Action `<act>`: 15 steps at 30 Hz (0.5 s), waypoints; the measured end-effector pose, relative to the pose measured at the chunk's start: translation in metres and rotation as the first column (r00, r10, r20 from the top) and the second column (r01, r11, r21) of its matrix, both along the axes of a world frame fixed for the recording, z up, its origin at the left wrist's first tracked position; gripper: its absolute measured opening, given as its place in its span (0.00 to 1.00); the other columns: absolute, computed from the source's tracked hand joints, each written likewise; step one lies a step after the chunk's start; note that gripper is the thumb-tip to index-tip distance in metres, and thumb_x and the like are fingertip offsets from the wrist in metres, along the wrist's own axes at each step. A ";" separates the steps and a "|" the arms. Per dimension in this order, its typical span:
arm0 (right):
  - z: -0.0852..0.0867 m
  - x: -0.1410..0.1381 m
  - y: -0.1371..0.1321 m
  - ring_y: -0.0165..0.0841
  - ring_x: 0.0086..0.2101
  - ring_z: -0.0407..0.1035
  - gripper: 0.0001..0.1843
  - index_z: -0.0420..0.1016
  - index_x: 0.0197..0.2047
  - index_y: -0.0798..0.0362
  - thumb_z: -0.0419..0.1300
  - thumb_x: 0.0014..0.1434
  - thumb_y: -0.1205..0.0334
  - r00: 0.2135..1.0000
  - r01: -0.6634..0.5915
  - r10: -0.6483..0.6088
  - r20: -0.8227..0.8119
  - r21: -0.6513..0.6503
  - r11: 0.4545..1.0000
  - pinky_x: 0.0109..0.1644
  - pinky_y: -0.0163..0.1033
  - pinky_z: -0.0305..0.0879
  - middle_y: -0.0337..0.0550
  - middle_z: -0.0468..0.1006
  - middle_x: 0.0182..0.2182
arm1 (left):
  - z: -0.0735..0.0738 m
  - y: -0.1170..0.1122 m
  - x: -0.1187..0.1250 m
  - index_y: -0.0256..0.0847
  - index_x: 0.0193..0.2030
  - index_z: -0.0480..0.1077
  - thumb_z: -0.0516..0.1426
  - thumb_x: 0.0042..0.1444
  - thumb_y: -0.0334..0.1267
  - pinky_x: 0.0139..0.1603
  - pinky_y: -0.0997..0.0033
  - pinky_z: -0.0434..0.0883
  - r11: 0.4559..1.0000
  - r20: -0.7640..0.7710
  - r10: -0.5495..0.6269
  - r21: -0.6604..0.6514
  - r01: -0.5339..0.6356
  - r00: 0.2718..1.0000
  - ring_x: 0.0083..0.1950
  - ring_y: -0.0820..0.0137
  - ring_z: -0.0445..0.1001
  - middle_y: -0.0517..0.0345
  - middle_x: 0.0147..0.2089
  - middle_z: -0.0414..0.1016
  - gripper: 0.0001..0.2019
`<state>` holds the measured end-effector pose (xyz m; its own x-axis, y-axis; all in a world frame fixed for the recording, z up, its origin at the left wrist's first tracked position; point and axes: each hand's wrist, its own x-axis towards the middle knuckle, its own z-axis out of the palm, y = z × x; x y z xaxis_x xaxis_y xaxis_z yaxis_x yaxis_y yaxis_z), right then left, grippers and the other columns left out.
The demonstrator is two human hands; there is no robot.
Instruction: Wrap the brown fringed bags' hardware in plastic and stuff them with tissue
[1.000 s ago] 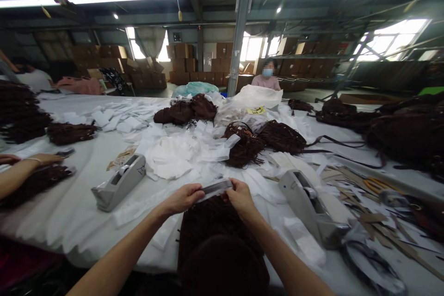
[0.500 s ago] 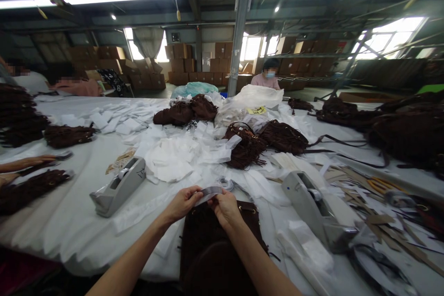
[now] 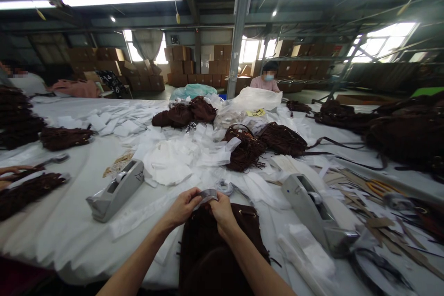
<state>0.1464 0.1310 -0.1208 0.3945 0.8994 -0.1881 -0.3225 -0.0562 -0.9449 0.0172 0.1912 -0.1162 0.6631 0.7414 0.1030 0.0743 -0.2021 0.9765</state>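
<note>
A thin, shiny grey strip (image 3: 208, 192) arches between my hands above the top edge of a dark brown bag (image 3: 248, 231). My left hand (image 3: 184, 204) pinches one end between thumb and fingers. The other end is pinched in my right hand (image 3: 221, 210). The bag lies on the white-covered table in front of me, partly behind my right forearm, with gold-coloured eyelets near its top. Just beyond my right hand rests a coil of clear grey strip (image 3: 225, 188). Whether it joins the held strip I cannot tell.
Grey tape dispensers stand left (image 3: 116, 189) and right (image 3: 317, 210) of the bag. White paper and plastic pieces (image 3: 169, 159) heap up beyond my hands, near fringed brown bags (image 3: 282, 138). Brown scraps (image 3: 381, 222) and orange-handled scissors (image 3: 376, 187) lie right. A co-worker's hand (image 3: 15, 171) is at far left.
My hands and the grey strip have shifted slightly left, and the strip's visible span has shortened a little. The co-worker's hands at far left have drawn back toward the frame edge.
</note>
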 end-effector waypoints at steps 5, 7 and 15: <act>0.007 0.003 0.001 0.22 0.16 0.55 0.08 0.74 0.27 0.58 0.65 0.41 0.64 0.998 -0.060 0.060 -0.018 -0.001 0.998 0.19 0.29 0.45 0.35 0.71 0.16 | -0.002 -0.001 -0.003 0.36 0.38 0.68 0.57 0.54 0.51 0.18 0.78 0.55 0.981 0.022 0.063 -0.187 -0.057 0.998 0.19 0.78 0.59 0.61 0.27 0.69 0.17; 0.008 0.001 0.003 0.21 0.16 0.53 0.09 0.74 0.28 0.58 0.64 0.41 0.64 0.998 -0.050 0.050 -0.049 -0.005 0.999 0.19 0.29 0.44 0.34 0.69 0.15 | -0.002 -0.002 -0.003 0.36 0.40 0.67 0.58 0.53 0.52 0.16 0.79 0.53 0.967 0.032 0.083 -0.245 -0.072 0.996 0.18 0.79 0.58 0.60 0.28 0.70 0.19; -0.007 -0.004 0.005 0.21 0.15 0.54 0.05 0.68 0.23 0.56 0.61 0.39 0.68 0.984 -0.028 0.011 -0.178 -0.092 0.995 0.17 0.28 0.46 0.30 0.64 0.14 | 0.005 -0.002 -0.010 0.36 0.37 0.69 0.61 0.49 0.52 0.13 0.81 0.50 0.950 -0.012 0.023 -0.312 -0.025 1.000 0.16 0.81 0.54 0.65 0.23 0.66 0.19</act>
